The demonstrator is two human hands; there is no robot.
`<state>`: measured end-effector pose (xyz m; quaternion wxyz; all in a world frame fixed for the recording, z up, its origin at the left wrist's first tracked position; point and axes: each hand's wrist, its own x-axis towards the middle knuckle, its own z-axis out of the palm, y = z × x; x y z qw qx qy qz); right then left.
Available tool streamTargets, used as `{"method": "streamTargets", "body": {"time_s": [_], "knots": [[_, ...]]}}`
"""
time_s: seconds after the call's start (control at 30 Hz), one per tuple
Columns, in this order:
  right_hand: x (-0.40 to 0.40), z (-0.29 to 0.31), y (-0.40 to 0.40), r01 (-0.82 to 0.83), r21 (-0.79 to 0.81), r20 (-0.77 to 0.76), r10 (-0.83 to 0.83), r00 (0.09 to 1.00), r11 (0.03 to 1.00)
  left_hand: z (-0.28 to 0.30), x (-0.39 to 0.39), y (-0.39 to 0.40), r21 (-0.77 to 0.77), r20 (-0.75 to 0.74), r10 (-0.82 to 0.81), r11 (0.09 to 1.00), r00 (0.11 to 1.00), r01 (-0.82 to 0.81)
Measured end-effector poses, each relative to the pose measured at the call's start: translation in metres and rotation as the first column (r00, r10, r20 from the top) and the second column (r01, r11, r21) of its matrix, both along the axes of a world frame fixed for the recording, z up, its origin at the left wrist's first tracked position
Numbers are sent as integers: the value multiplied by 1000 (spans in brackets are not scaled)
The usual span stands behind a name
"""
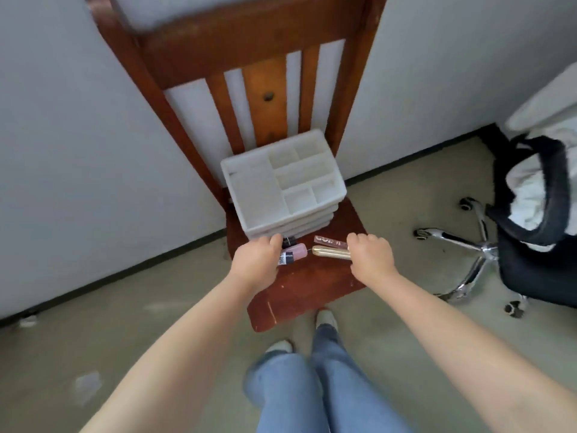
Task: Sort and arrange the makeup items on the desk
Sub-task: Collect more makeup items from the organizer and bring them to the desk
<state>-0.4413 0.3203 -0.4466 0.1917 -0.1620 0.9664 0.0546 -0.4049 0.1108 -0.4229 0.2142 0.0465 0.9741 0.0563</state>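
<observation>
At frame centre, your left hand point(256, 260) curls around one pink tube point(292, 255); your right hand point(371, 256) grips one gold tube point(331, 252). One clear pink tube point(330, 242) lies behind, before one white organizer point(282, 185) on the chair seat point(306, 289).

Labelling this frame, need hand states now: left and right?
Left hand: fingers curled on the small pink tube with a dark cap.
Right hand: fingers curled round the shiny gold metal tube.

Left hand point(254, 260) covers one end of the pink tube point(292, 255); right hand point(370, 256) hides the gold tube's point(331, 252) end. Labels unreadable; chair point(199, 51) top cropped.
</observation>
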Motion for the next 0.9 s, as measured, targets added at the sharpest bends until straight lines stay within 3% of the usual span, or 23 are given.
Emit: {"method": "streamTargets", "body": {"time_s": [0.1,0.2,0.33,0.47,0.57,0.7,0.8,0.9], "knots": [[25,43,42,238,20,-114,-234,966,971,36,-25,36,8,-85,-243,970,966,245],[66,89,86,444,71,-154,-430,889,893,72,-37,87,6,-174,-478,874,861,486],[156,148,147,697,88,-302,-648,699,711,114,-13,178,-66,-225,-756,642,615,764],[284,209,201,915,50,-407,-829,384,400,160,64,281,-114,-265,-923,317,279,942],[394,245,230,986,22,-485,-861,155,165,194,150,354,-143,-314,-949,65,17,988],[552,286,244,993,-2,-559,-823,-101,-120,234,293,434,-239,-403,-860,-231,-313,943],[678,311,239,958,-3,-599,-767,-231,-287,259,418,480,-293,-453,-746,-392,-488,872],[799,332,226,907,-5,-633,-701,-329,-421,281,551,513,-309,-500,-625,-517,-599,798]]}}
